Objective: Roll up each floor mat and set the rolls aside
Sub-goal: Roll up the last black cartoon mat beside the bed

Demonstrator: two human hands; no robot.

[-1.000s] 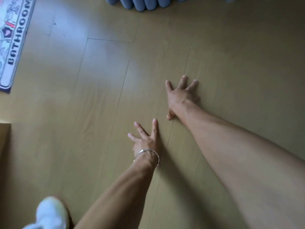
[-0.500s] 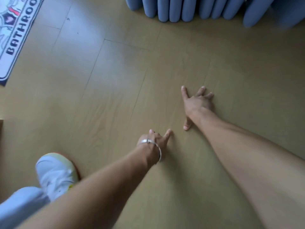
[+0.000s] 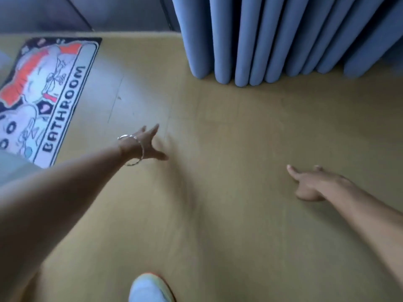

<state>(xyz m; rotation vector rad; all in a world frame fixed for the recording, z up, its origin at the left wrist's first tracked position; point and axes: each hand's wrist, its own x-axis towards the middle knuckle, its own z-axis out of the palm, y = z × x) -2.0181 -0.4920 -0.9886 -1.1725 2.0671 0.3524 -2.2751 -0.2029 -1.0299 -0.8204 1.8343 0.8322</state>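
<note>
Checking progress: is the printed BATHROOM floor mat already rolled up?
No, the printed BATHROOM floor mat lies flat on the tan wooden floor.

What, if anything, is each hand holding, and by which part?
Nothing. The left hand and right hand are both open and empty; the bathroom mat lies flat, untouched.

Tan wood-look floor (image 3: 239, 247) with one mat on it.
The printed mat (image 3: 43, 99), lettered "BATHROOM", lies flat and unrolled. Well right of the mat, blue curtain (image 3: 272, 40) folds reach down to the floor. Nearer than the mat, a white shoe (image 3: 150, 288) stands on the boards.
</note>
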